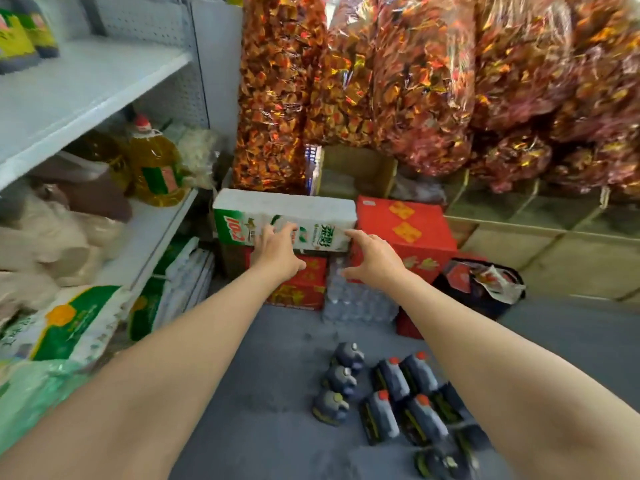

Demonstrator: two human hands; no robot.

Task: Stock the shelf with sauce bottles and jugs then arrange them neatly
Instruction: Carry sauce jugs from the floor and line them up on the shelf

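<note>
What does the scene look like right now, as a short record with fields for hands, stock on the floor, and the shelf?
left hand: left hand open, empty, reaching forward
right hand: right hand open, empty, reaching forward
floor stock: dark jugs standing in a row; red-capped sauce bottles beside them, on the grey floor
top shelf: top shelf mostly bare, dark bottles at its left end
lower shelf: oil jug with red cap
ahead: white and green pack on red boxes
</note>
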